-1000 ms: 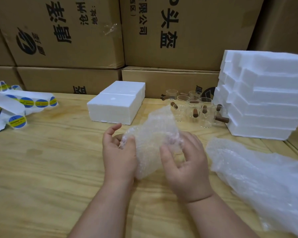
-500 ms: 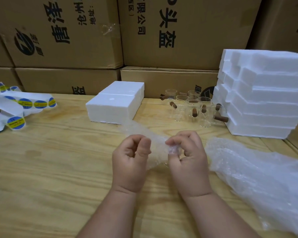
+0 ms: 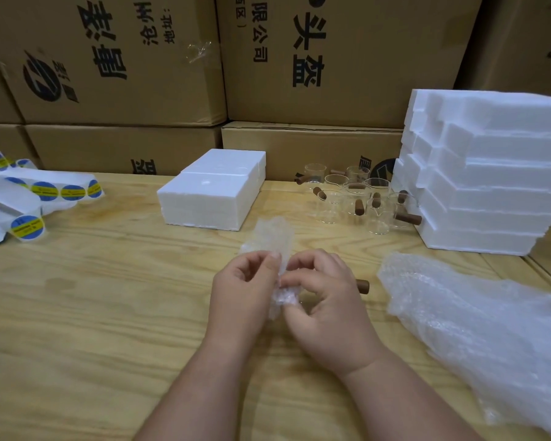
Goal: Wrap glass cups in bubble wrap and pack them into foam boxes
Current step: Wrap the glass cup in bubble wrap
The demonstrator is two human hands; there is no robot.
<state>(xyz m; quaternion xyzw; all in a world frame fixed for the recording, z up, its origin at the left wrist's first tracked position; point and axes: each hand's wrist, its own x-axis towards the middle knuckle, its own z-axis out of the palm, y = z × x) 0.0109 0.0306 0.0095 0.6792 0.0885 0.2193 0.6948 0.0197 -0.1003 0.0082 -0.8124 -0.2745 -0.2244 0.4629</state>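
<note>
At the middle of the wooden table (image 3: 109, 313) my left hand (image 3: 242, 294) and my right hand (image 3: 328, 300) pinch a crumpled sheet of bubble wrap (image 3: 272, 241). The wrap sticks up between the two hands and bunches below them. A brown wooden handle (image 3: 362, 286) pokes out to the right from under my right hand; the glass of that cup is hidden. Several bare glass cups with wooden handles (image 3: 353, 198) stand at the back. A closed white foam box (image 3: 213, 189) lies to their left.
A tall stack of white foam boxes (image 3: 484, 173) stands at the back right. A heap of loose bubble wrap (image 3: 477, 323) covers the right side of the table. Strips of blue and yellow round stickers (image 3: 29, 198) lie at the left. Cardboard cartons (image 3: 331, 58) wall the back.
The wide sheet my hands held spread out has been gathered into a narrow bunch. Both hands have closed in and moved together, and the wooden handle now shows beside my right hand.
</note>
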